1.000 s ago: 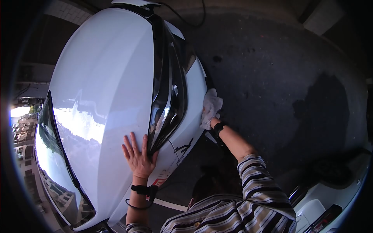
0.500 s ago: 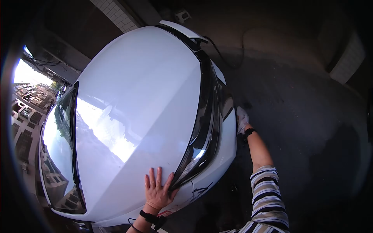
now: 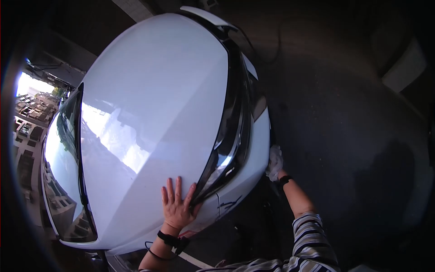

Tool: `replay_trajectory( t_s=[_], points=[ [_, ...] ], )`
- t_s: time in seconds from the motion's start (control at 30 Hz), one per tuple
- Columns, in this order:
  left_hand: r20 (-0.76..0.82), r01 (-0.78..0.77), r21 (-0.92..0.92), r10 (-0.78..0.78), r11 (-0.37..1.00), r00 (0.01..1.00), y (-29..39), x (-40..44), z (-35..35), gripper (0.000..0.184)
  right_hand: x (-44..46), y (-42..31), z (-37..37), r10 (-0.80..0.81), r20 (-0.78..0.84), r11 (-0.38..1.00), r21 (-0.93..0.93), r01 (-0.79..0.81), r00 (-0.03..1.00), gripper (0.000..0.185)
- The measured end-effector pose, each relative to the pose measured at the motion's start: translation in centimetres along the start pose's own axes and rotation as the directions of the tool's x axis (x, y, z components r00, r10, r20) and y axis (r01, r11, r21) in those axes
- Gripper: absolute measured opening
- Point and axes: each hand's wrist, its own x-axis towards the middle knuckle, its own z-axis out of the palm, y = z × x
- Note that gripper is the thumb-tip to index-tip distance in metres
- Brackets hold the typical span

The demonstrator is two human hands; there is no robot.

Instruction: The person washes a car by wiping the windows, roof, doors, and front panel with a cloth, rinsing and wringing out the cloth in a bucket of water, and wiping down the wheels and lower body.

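My left hand [image 3: 178,206] lies flat with spread fingers on the white car's hood [image 3: 154,90], beside the dark headlight [image 3: 222,158]. A black band with a cable is round that wrist. On the right, my right hand [image 3: 277,168] holds a pale, crumpled cloth [image 3: 274,161] against the outer side of the front bumper [image 3: 258,163]. The cloth covers most of its fingers.
The windshield [image 3: 65,167] lies to the left, with buildings [image 3: 31,109] beyond it. Dark pavement [image 3: 326,122] stretches to the right. A hose or cable [image 3: 277,50] curves near the car's raised white part [image 3: 206,16]. A pale block [image 3: 405,68] stands at upper right.
The cloth in my right hand has moved down along the bumper, nearer to me, since half a second ago. My left hand stays on the hood. The view has shifted.
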Motion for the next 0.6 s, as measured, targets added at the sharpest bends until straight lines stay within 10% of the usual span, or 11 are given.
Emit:
replay_trajectory(
  t_s=[0.07, 0.13, 0.4, 0.53, 0.6],
  points=[
    [-0.008, -0.005, -0.011, 0.005, 1.000, 1.000, 0.1, 0.2, -0.4, 0.069, -5.9, -1.0, 0.6, 0.665, 0.078, 0.577, 0.578, -0.577, 0.743, 0.054],
    [-0.014, -0.004, -0.006, 0.004, 1.000, 1.000, 0.2, 0.2, -0.4, 0.071, -9.1, 4.6, -0.5, 0.621, 0.496, 0.191, 0.655, -0.731, 0.607, 0.069],
    [-0.113, -0.033, 0.020, 0.035, 0.999, 0.993, -0.1, -0.2, 0.0, 0.070, -25.1, 3.6, 12.2, 0.591, 0.490, 0.368, 0.543, -0.755, 0.641, 0.058],
    [-0.161, -0.052, 0.022, 0.055, 0.998, 0.985, -0.4, -0.7, 0.2, 0.070, -26.7, -0.2, 14.6, 0.220, 0.367, 0.974, -0.031, -0.225, 0.904, 0.053],
    [-0.196, -0.067, 0.030, 0.072, 0.997, 0.978, -0.6, -1.0, 0.3, 0.071, -25.4, -2.5, 13.1, -0.229, 0.501, 0.849, -0.317, 0.423, 0.835, 0.051]
  ],
)
